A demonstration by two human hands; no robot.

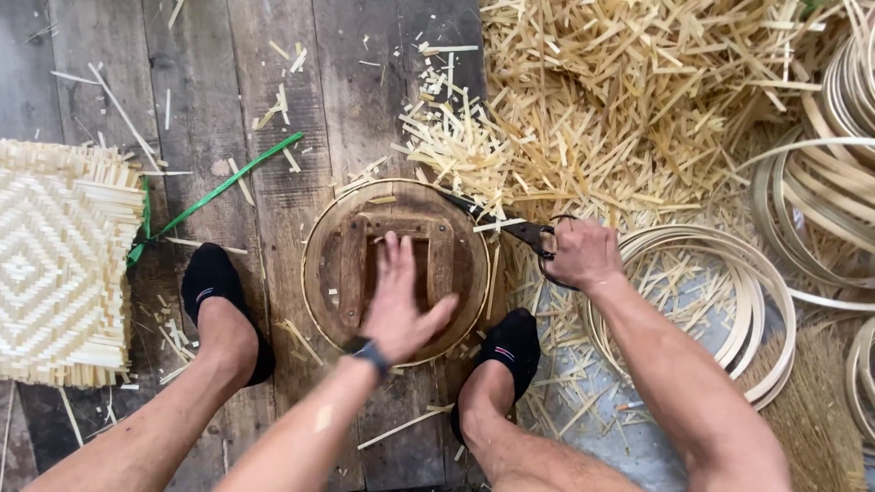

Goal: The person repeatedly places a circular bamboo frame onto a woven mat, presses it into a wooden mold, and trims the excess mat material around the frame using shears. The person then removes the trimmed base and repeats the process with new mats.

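Note:
My left hand point(399, 305) lies flat, fingers spread, on a round wooden form point(324, 264) with a square frame in its middle and a thin bamboo hoop around its rim. It rests on the plank floor between my two feet in black socks point(211, 282). My right hand point(581, 253) grips the handles of dark scissors point(510, 228), whose blades point left over the form's upper right edge. A dark watch sits on my left wrist.
A large heap of cut bamboo strips point(629, 100) fills the upper right. Coiled bamboo hoops point(729, 292) lie at right, more at the far right edge. A woven bamboo mat point(55, 264) lies at left with a green strap point(219, 191) beside it.

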